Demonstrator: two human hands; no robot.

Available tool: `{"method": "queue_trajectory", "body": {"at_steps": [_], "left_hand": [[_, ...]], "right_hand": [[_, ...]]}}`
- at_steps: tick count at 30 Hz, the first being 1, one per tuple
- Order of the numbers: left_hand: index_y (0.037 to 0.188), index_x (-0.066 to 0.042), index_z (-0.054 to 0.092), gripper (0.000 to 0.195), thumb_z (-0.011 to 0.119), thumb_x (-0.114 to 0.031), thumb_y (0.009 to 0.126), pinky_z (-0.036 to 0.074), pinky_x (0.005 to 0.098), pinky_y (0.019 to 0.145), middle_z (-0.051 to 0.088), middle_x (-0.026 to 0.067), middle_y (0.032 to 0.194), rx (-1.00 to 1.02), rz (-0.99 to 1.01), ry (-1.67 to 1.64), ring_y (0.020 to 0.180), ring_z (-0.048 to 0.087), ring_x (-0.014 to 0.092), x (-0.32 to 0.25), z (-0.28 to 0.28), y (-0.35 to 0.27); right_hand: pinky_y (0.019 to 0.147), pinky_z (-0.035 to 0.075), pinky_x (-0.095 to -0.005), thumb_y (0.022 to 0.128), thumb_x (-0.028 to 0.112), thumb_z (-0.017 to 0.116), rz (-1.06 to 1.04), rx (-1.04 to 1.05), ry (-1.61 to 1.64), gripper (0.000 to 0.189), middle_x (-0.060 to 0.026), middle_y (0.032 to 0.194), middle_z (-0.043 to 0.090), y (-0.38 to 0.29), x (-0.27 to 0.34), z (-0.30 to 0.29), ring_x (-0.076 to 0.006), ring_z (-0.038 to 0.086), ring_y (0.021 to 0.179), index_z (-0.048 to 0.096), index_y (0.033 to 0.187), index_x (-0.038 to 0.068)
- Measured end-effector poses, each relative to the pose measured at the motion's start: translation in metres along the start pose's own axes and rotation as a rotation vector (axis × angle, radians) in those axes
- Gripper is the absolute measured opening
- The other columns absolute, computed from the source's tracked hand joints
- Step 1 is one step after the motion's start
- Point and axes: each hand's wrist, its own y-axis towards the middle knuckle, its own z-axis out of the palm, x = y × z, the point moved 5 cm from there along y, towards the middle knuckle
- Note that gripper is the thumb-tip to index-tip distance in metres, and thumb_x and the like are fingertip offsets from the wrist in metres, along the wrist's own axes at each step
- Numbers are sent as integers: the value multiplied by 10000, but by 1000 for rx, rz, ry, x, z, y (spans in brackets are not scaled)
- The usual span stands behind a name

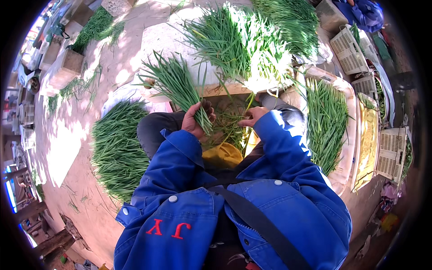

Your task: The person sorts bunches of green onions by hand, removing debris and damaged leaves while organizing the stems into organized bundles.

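Note:
My left hand is closed around the lower ends of a bundle of long flat green leaves, likely garlic chives, which fans out to the upper left. My right hand pinches a few yellowish-green leaves between thumb and fingers, to the right of the bundle and not touching it. Beyond both hands, a large pile of the same greens lies on a pale covered low table. Loose trimmings lie between my knees, above a yellow cloth or bag.
A heap of greens lies beside my left knee. On the right stand a pale crate of greens and several slatted plastic crates. Blocks stand at the upper left. Part of another person shows at the upper right.

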Motion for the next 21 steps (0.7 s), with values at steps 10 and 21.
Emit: {"method": "queue_trajectory", "body": {"at_steps": [10,21], "left_hand": [[1038,-77,588,272,542,-289,873,457,338,792,629,36,937,-84,38,181,898,578,190,2,0,1],[1084,-66,581,322,503,-314,894,454,382,870,632,61,997,13,-29,81,951,590,215,11,-7,7]], "right_hand": [[621,508,-330,797,352,619,-9,-126,609,377,-115,665,654,66,85,22,-209,651,635,631,792,-24],[444,387,-212,812,257,664,44,73,1090,287,-31,626,598,64,85,37,-78,509,490,657,838,-28]]}}
